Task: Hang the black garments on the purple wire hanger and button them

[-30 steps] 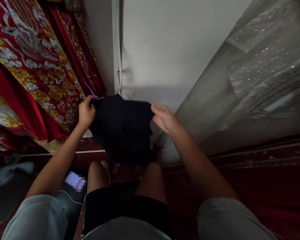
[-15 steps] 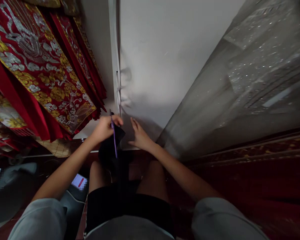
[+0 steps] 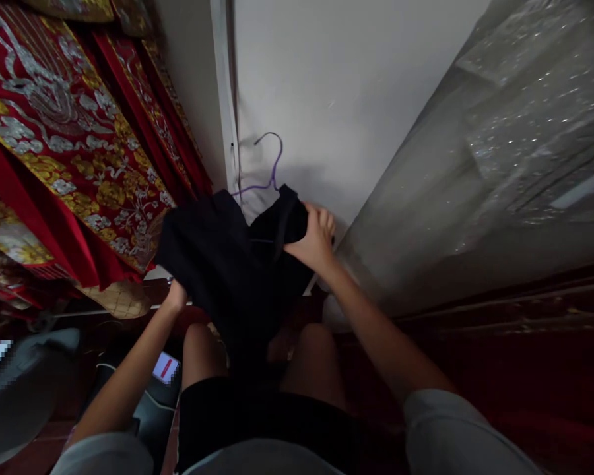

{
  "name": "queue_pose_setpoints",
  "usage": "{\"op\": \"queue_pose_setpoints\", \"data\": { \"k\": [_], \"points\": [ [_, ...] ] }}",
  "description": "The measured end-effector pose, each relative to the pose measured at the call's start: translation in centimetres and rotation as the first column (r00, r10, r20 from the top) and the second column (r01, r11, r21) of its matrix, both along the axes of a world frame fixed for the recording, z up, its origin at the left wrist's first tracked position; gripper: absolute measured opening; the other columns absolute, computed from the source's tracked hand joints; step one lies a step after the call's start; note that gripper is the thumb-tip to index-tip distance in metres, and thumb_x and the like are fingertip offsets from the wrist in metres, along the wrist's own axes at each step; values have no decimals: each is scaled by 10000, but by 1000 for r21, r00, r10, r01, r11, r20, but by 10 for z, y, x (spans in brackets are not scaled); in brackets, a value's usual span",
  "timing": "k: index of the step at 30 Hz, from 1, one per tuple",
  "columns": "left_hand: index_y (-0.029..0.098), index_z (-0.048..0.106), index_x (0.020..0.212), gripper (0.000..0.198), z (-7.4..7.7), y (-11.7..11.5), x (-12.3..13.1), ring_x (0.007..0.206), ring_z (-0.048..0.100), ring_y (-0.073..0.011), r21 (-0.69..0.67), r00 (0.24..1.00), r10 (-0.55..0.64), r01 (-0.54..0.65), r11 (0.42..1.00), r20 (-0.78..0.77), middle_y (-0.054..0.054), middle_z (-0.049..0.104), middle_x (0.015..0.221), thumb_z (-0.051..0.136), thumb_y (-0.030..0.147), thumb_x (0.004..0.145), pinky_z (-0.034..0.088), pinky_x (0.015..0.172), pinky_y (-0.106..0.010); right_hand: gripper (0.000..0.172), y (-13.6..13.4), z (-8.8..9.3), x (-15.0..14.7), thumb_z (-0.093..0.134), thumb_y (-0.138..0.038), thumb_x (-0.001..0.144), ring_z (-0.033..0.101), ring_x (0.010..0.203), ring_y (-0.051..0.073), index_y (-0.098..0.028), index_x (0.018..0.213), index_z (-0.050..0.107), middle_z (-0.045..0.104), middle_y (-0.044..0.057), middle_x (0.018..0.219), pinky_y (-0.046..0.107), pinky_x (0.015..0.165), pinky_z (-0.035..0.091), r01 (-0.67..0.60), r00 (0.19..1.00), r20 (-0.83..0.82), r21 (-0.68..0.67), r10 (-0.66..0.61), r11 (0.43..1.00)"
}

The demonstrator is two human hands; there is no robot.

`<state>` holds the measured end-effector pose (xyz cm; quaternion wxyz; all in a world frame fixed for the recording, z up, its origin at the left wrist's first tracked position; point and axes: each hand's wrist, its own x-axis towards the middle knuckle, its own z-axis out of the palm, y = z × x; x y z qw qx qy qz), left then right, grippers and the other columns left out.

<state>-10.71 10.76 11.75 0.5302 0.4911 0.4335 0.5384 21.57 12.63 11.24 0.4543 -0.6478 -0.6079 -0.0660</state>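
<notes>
A black garment (image 3: pixel 228 264) is spread out in front of my knees on a thin purple clothes hanger (image 3: pixel 257 187). The hanger's hook (image 3: pixel 276 142) sticks up above the neckline, against the white wall. My right hand (image 3: pixel 317 241) is closed on the garment's right shoulder, thumb on the near side and fingers curled over the far side. On the other side my left hand (image 3: pixel 177 294) goes up under the garment's left edge. Cloth covers its fingers, so their grip is hidden.
Red cloths (image 3: pixel 94 165) embroidered in gold and silver hang at left. Sparkly fabric under clear plastic (image 3: pixel 475 152) hangs at right. A lit phone (image 3: pixel 165 367) lies on a dark surface beside my left leg. A white wall (image 3: pixel 346 86) stands ahead.
The hanger, seen edge-on in my left hand before, now faces me with the garment spread wide. My right hand, open and empty before, has taken hold of the garment. My left hand has moved lower.
</notes>
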Motion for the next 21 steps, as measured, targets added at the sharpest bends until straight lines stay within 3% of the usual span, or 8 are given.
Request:
{"op": "queue_pose_setpoints", "data": {
  "k": [3,5,7,10,13,16,18,21],
  "points": [
    [180,725,1162,766,-14,-11,-5,1382,572,-360,-51,996,25,-21,998,86,-144,715,1303,497,859,890,457,1190,-530,1029,17,38,-2,912,-416,646,462,1290,438,-256,1537,422,491,179,1340,658,1075,360,37,998,60,-33,-35,999],
    [161,715,1206,681,-20,-15,3,1340,615,-350,-63,991,79,-73,995,105,-142,705,1337,708,738,843,449,1204,-513,1027,20,56,-9,913,-434,674,451,1310,457,-275,1556,409,471,186,1365,681,1073,352,-10,996,90,-15,12,1000],
    [143,711,1192,588,-26,-18,13,1256,673,-348,-74,978,188,-181,981,95,-140,732,1282,881,518,772,477,1179,-508,1078,14,65,-12,925,-442,664,439,1333,474,-291,1583,383,454,190,1398,703,1080,346,-92,989,120,1,91,996],
    [149,695,1199,532,-39,-27,24,1263,677,-308,-108,922,357,-344,933,150,-123,737,1280,903,375,766,485,1182,-456,1157,-6,58,-10,935,-447,641,360,1430,488,-340,1618,324,395,171,1510,729,1128,307,-255,959,124,-24,256,967],
    [157,694,1188,508,-57,-44,30,1218,705,-289,-215,890,412,-371,903,196,-117,753,1243,909,333,762,517,1153,-443,1006,-24,26,-24,838,-450,753,320,1505,398,-379,1605,307,338,117,1603,644,1163,351,-397,913,-97,18,396,918],
    [151,716,1132,477,-73,-63,39,1138,737,-299,-339,885,419,-338,878,202,-124,772,1174,921,352,751,546,1116,-473,771,-30,-31,-73,730,-400,808,489,1363,298,-285,1493,395,460,138,1496,511,1096,458,-147,808,-548,170,218,974],
    [173,705,1163,502,-81,-72,44,1178,719,-289,-334,881,429,-350,875,201,-114,760,1211,928,350,750,536,1129,-459,636,-35,-74,-114,697,-334,738,586,1170,264,-195,1322,486,569,154,1313,441,1022,501,-27,644,-764,36,45,999],
    [168,681,1176,515,-86,-80,41,1197,702,-296,-268,897,422,-377,887,133,-129,740,1226,915,386,772,534,1123,-462,385,-53,-121,-151,590,-292,701,633,981,224,-174,1065,548,653,100,1041,358,922,521,-194,423,-902,-184,-86,964]
  ]
}}
